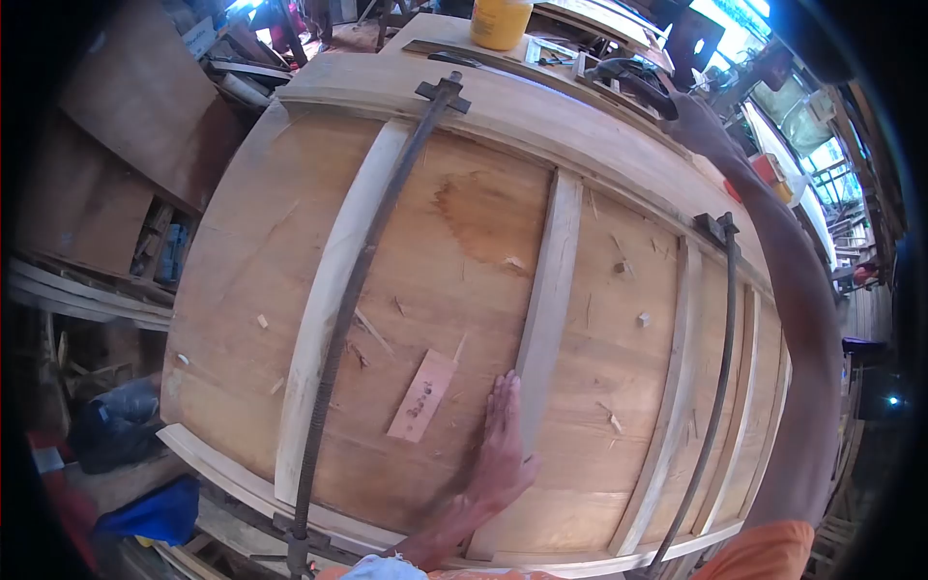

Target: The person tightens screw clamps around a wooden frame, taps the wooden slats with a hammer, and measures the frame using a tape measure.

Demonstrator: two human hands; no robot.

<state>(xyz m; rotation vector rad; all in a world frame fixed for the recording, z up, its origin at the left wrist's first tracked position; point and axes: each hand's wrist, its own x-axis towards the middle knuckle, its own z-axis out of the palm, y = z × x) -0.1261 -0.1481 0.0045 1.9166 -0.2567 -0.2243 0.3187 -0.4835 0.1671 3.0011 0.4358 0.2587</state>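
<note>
My left hand [503,445] lies with its fingers stretched out along a wooden slat [548,290] of a framed plywood panel [464,319], holding nothing. My right arm reaches over to the far edge, where my right hand [691,124] is closed at a dark curved tool [638,82]; its exact kind is not clear. Left of my left hand, a small pinkish board [422,394] with dark holes lies on the plywood. Two long bar clamps span the frame: one left of centre [362,261] and one on the right [727,329].
A yellow tub [501,23] stands on the board beyond the frame, near other tools. Wood chips and a small wooden block [643,319] lie on the plywood. Large sheets [135,97] lean at the left. A blue cloth-like item [155,510] sits at lower left.
</note>
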